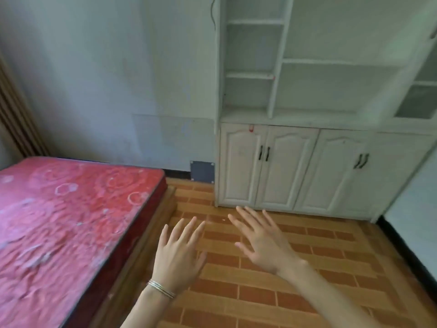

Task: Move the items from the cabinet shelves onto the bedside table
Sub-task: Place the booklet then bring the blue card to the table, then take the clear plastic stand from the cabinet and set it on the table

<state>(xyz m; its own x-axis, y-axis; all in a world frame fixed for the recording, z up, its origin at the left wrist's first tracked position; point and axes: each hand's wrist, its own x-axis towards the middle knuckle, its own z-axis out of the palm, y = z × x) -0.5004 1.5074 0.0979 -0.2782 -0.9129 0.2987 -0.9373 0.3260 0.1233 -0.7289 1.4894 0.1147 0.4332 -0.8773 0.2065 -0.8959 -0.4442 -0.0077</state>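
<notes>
A person's left grip and right grip, both bare hands with fingers spread straight and nothing held, hover side by side over a brick-patterned floor, thin bangles circling the left wrist. Just beyond the fingertips stands the white cabinet, its open shelves higher up and farther off. A red mattress lies to the left of the left grip.
</notes>
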